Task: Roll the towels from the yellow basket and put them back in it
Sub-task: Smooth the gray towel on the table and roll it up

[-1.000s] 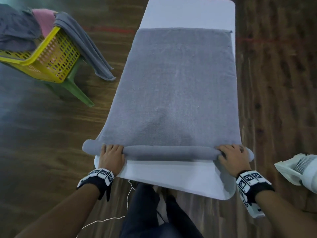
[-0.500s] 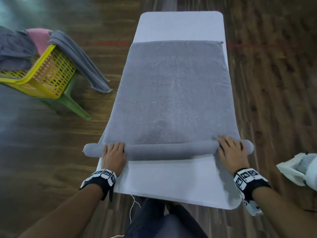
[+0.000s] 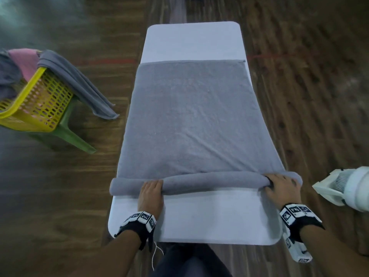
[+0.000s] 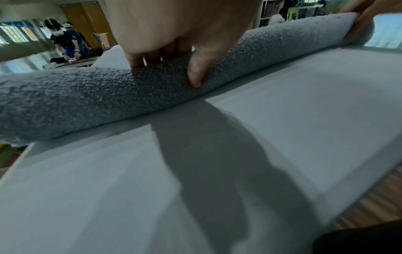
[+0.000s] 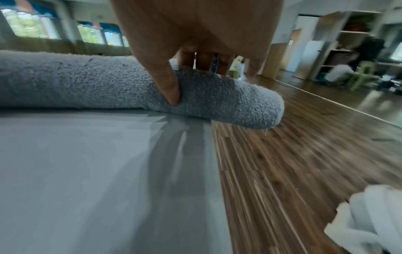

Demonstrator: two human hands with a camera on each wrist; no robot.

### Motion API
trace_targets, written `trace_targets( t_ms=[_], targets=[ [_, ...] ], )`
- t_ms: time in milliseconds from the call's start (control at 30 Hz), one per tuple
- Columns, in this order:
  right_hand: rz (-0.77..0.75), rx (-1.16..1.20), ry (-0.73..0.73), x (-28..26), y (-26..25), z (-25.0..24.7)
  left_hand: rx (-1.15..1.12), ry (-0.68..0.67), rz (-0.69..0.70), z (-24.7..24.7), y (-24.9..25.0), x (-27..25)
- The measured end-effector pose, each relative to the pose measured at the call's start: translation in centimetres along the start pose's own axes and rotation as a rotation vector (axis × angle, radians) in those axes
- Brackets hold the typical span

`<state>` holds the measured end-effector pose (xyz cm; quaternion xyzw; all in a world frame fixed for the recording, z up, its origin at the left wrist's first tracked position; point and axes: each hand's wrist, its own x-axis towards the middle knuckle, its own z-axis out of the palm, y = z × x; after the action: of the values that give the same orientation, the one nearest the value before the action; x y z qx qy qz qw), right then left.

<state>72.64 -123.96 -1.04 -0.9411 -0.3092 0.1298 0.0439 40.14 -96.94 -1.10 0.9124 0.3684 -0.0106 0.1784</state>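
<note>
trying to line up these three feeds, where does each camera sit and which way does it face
Head: high, looking down the white table; both forearms, left hand, right hand.
Left wrist: low over the table, looking along the left hand at the part-rolled grey terry towel.
Right wrist: low, looking along the right hand at the towel's overhanging end.
All share the towel roll.

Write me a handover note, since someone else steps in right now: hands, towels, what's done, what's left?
Left hand: grips the rolled part of the grey towel near its left end, thumb in front, fingers over the top.
Right hand: same grip near the right end, which overhangs the white table.
Done: only the near edge is rolled; most of the towel lies flat.
Left: roll it to the far edge and put it in the yellow basket at the left, then do the grey and pink towels waiting there.
</note>
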Motion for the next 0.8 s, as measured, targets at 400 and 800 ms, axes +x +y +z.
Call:
trace_targets(
  t_ms=[400, 800],
  targets=[
    [-0.102, 0.028, 0.097, -11.1, 0.8, 3.8, 0.126, -0.078, 0.058, -0.9, -3.0, -8.0],
    [-0.21, -0.01, 0.056, -11.4, -0.7, 4.4, 0.091, -0.036, -0.18, -0.2, -4.8, -9.0]
  ],
)
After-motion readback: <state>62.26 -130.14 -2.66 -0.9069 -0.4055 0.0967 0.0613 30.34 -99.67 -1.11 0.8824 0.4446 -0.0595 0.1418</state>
